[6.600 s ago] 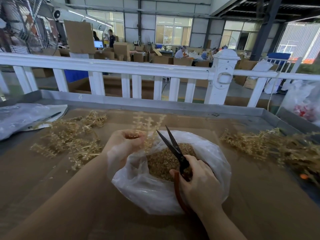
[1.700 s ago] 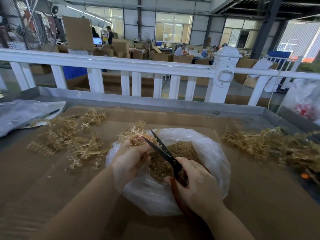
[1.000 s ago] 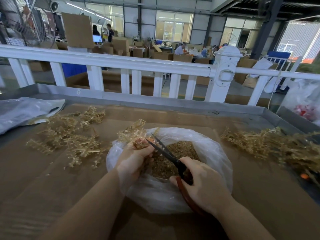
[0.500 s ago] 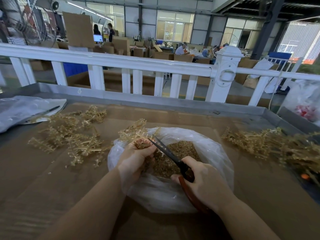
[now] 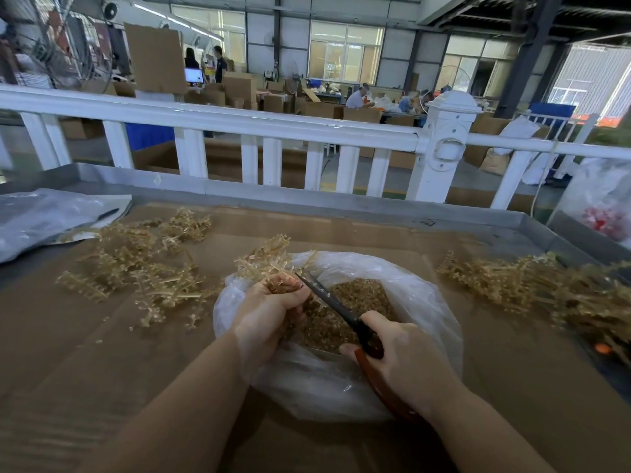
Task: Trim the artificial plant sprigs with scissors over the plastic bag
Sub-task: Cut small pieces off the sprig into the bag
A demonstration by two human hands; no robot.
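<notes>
The left hand [image 5: 269, 312] is held over the near-left rim of the plastic bag [image 5: 420, 295], back of hand toward the camera, its fingers curled tightly round a golden sprig [image 5: 264, 259] whose branched end projects up and away beyond the bag's far-left edge. The right hand [image 5: 406, 363] is extended from the lower right, fingers and thumb wrapped round the reddish-brown handles of the scissors [image 5: 336, 307]. The dark blades are directed up and to the left, their tips meeting the sprig just beside the left fingertips; whether the blades are parted cannot be told. Clippings [image 5: 355, 303] are heaped inside the bag. Loose sprigs are spread on the cardboard-covered table [image 5: 512, 370] at left [image 5: 136, 264] and right [image 5: 532, 285].
</notes>
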